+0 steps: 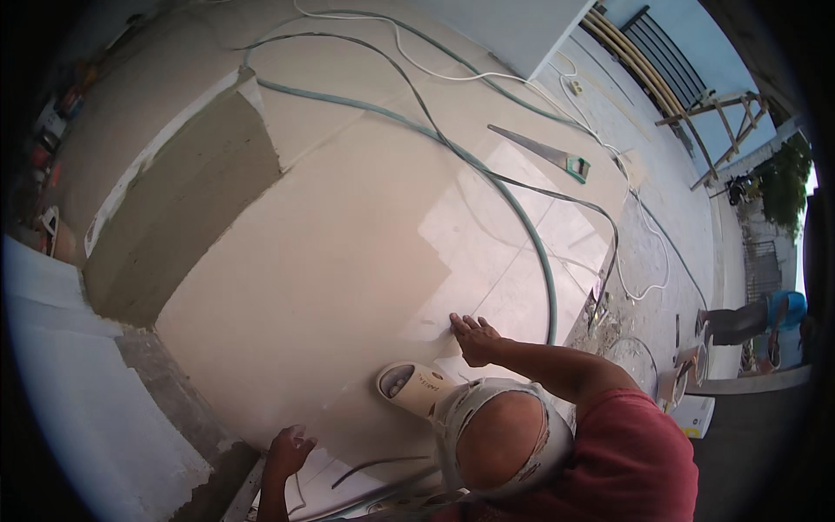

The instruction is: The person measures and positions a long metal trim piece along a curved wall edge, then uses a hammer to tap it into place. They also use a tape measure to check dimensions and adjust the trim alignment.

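My right hand (474,339) lies palm down on the pale tiled floor (348,261), its fingers stretched out and nothing in it. Lower left, my left hand (291,450) is low over the floor near the wall's foot, with fingers curled together. Whatever its fingertips may hold is too small to make out. Between the hands are my bent knee (503,439) in torn grey trousers and a cream slipper (416,389). A beige film covers much of the tiles; a shiny, cleaner patch (513,252) shows beyond my right hand.
Left, a bare grey mortar strip (187,191) breaks the tiling. A green hose (539,235), dark cable and white cable (435,78) loop across the floor. A green-handled handsaw (544,154) lies farther off. Debris (600,322) and buckets (674,383) are right, near another person (765,322).
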The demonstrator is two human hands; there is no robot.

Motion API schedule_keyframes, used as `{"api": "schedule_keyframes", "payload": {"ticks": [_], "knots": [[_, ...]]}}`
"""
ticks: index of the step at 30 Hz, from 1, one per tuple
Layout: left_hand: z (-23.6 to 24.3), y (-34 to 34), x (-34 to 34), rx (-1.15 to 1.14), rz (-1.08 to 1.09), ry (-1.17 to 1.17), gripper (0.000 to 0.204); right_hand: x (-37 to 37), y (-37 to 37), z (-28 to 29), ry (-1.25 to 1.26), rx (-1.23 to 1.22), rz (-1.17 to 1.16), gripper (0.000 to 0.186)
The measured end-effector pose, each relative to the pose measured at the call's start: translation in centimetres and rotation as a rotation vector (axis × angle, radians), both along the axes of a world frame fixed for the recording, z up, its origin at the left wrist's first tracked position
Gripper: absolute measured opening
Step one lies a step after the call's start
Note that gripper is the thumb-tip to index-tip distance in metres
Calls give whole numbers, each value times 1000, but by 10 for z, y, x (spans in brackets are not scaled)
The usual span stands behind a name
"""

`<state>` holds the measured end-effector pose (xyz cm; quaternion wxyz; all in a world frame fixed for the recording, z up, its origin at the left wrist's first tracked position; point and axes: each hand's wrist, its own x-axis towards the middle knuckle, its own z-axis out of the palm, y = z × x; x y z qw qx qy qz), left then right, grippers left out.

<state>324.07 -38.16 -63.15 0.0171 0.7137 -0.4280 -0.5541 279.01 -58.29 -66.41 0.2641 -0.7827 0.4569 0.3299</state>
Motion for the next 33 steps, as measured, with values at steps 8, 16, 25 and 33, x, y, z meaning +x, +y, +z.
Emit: {"api": "schedule_keyframes", "payload": {"ticks": [8,16,25,33], "knots": [[-113,-104,8,-29,-346,-659,131,-10,33,-15,-237,-137,-438,58],[-80,-137,-21,180,-437,-741,127,-35,201,19,-750,3,-1174,50],[-126,-152,17,156,-684,-679,105,-6,387,159,-1196,178,-1935,59],[-121,-155,23,124,-642,-574,103,44,492,353,-1001,-515,-2004,79]]}}
